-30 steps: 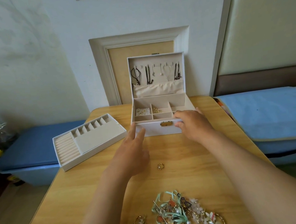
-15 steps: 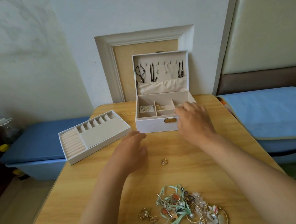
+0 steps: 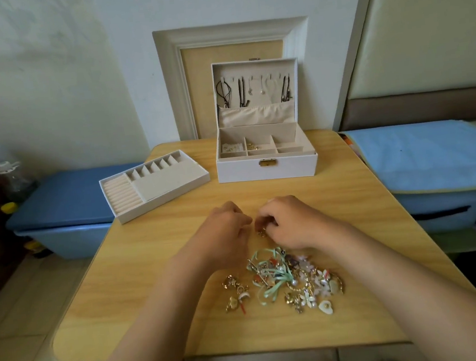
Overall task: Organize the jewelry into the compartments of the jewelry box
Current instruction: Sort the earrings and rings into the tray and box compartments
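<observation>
A white jewelry box (image 3: pixel 267 164) sits at the back of the wooden counter (image 3: pixel 153 277). Its lid (image 3: pixel 254 68) stands straight up, and necklaces (image 3: pixel 241 93) hang inside it. Some small pieces lie in the back left compartments. Just left of the box is a white tray (image 3: pixel 155 186), set at a slant, with one corner near the counter's left edge. A big picture frame (image 3: pixel 172 69) leans on the wall behind the box. A blue bin (image 3: pixel 65 198) sits low on the left of the counter. Another blue bin (image 3: pixel 434 156) sits on the right.

A pile of jewelry (image 3: pixel 288 281) with a green ribbon lies near the front, just by both wrists. Nothing stands between the hands and the box; there is only bare wood. There is lots of bare wood on the left and right sides too.

The two hands are close together in the middle. The right hand (image 3: pixel 289 222) has its fingers curled down, pinching a small gold piece (image 3: pixel 262 232) low over the counter. The left hand (image 3: pixel 225 234) has its fingers curled in too, just beside the piece. I cannot tell if it holds anything.
</observation>
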The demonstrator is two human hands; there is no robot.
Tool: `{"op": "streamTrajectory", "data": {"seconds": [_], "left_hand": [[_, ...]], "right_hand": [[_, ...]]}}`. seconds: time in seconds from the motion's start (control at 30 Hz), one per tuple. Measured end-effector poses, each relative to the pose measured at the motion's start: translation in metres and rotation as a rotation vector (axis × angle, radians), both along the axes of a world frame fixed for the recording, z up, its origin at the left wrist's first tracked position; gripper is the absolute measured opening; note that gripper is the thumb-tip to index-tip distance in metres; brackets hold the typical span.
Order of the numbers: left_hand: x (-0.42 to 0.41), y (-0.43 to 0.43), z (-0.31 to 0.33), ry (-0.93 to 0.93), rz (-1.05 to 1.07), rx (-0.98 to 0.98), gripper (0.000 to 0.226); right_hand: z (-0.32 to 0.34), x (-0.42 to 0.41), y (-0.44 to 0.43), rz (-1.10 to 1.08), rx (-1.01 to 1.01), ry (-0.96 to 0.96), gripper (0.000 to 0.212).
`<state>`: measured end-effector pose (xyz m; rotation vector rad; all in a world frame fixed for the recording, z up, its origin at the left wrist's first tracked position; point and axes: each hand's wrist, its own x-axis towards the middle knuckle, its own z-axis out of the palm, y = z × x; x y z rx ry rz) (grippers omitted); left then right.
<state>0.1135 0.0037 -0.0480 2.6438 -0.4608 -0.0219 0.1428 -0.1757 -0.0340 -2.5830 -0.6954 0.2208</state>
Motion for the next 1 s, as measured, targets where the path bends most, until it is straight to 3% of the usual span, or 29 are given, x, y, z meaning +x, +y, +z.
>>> {"op": "streamTrajectory", "data": {"seconds": [0.23, 0.33, 0.53, 0.73, 1.0], "left_hand": [[-0.033, -0.007, 0.003, 0.009, -0.073, -0.01, 0.039], [-0.043, -0.006, 0.0, 0.044, -0.071, -0.099, 0.029], [-0.07, -0.019, -0.003, 0.073, -0.051, -0.273, 0.034], [-0.08, -0.023, -0.003, 0.037, -0.061, -0.319, 0.03], [-0.075, -0.022, -0.002, 0.0, 0.04, -0.391, 0.023]], "right_hand": [[-0.011, -0.027, -0.021, -0.051, 0.152, 0.057, 0.039], [-0.011, -0.038, -0.028, -0.106, 0.281, 0.092, 0.042], [-0.024, -0.055, -0.031, -0.173, 0.581, 0.109, 0.041], [-0.027, -0.066, -0.024, -0.192, 0.708, 0.177, 0.035], [-0.023, -0.064, -0.021, -0.229, 0.736, 0.198, 0.034]]}}
